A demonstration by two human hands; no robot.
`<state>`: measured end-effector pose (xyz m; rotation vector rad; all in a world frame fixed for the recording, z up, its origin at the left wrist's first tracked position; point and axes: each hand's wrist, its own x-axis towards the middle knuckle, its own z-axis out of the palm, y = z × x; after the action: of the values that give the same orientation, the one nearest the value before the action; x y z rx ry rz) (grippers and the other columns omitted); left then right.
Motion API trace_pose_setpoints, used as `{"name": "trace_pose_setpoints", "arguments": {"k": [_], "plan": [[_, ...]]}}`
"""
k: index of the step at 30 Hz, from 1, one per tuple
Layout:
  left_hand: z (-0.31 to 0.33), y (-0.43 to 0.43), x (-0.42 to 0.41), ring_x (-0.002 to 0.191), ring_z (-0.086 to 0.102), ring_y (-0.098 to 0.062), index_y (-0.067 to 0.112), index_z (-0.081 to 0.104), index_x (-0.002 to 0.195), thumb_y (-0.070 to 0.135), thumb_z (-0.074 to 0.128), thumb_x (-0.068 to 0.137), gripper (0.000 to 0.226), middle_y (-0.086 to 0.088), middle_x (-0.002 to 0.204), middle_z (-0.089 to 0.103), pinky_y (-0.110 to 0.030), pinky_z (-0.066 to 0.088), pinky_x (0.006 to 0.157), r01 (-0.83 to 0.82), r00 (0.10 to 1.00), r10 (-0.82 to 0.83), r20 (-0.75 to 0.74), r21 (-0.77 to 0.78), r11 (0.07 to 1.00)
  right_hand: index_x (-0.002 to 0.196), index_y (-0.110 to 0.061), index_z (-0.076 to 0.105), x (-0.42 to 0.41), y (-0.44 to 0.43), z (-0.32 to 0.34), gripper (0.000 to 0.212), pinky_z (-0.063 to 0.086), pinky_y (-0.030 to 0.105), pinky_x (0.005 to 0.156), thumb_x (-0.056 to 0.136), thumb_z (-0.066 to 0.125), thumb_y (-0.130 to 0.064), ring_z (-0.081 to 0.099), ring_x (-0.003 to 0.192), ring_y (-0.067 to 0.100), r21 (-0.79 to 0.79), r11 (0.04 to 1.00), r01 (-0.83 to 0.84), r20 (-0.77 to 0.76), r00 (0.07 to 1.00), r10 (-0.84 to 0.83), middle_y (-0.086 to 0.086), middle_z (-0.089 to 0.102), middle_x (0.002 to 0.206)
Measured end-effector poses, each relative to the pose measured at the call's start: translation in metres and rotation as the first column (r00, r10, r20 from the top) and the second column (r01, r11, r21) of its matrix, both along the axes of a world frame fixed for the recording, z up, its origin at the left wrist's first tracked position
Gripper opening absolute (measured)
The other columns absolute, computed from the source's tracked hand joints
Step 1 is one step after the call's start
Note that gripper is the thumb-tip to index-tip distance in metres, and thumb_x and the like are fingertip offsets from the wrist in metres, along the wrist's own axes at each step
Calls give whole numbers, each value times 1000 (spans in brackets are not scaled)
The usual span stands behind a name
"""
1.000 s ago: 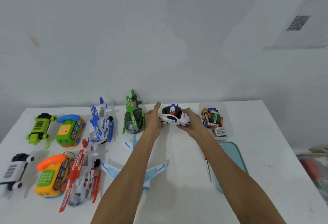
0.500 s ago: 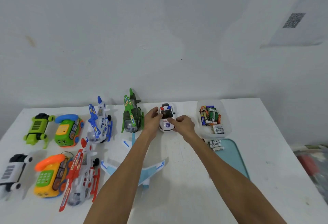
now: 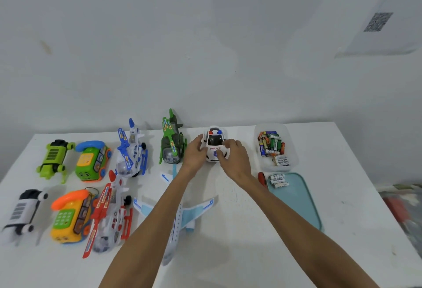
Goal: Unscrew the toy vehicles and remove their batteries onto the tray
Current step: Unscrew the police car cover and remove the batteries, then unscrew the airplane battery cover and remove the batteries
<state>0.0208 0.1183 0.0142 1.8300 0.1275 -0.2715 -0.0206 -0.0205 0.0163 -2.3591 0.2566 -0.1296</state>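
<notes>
Police car [image 3: 215, 145] sat at the far edge of the white table [image 3: 354, 173], nose toward the near side, with the green helicopter [image 3: 171, 145] on its left and the clear box [image 3: 292, 164] of loose batteries on its right. And both hands were on it! The left hand [image 3: 195, 153] grasped its left flank, thumb raised; the right hand [image 3: 233, 154] curled its fingers over the roof and hood from the right. Just nearer than the box, the teal tray [image 3: 299, 205] carried a few white batteries [image 3: 278, 181] at its far end. A red screwdriver handle [image 3: 262, 178] peeked out by the tray's far left corner, mostly hidden behind the right forearm. Under the left forearm lay the white-and-blue airplane [image 3: 194, 212].
</notes>
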Motion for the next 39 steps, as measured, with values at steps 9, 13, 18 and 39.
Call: {"name": "trace_pose_setpoints", "arguments": {"k": [9, 13, 18, 39], "plan": [[26, 52, -55, 120, 65, -6, 10, 61, 138, 0, 51, 102, 38, 1, 134, 67, -23, 51, 103, 48, 976, -48, 212, 2, 999, 124, -16, 62, -46, 31, 7, 29, 37, 20, 91, 95, 64, -21, 53, 118, 20, 23, 987, -159, 91, 983, 157, 1, 63, 124], [28, 87, -92, 110, 69, -5, 12, 70, 125, -1, 48, 100, 36, 0, 121, 73, -28, 56, 95, -34, 961, 16, 278, 61, 998, 122, -19, 63, -67, 47, 11, 27, 33, 18, 92, 95, 62, -20, 54, 117, 16, 54, 968, -244, 114, 965, 237, -2, 65, 120], [14, 126, -124, 106, 69, -7, 12, 71, 122, -6, 45, 99, 39, 0, 119, 73, -30, 56, 97, -72, 929, 16, 369, 139, 988, 120, -21, 63, -95, 75, 18, 27, 41, 22, 92, 93, 63, -21, 57, 114, 16, 97, 965, -243, 124, 965, 231, -5, 66, 118], [-3, 171, -162, 135, 45, -34, 14, 13, 161, 26, 77, 87, 99, -14, 143, 54, -46, 18, 124, 347, 738, -674, 34, 838, 422, 160, -13, 5, -162, 104, -22, 95, 8, 59, 121, 84, 61, -11, 16, 150, 27, -464, 715, -523, -276, 853, 444, 7, 30, 157]]}}
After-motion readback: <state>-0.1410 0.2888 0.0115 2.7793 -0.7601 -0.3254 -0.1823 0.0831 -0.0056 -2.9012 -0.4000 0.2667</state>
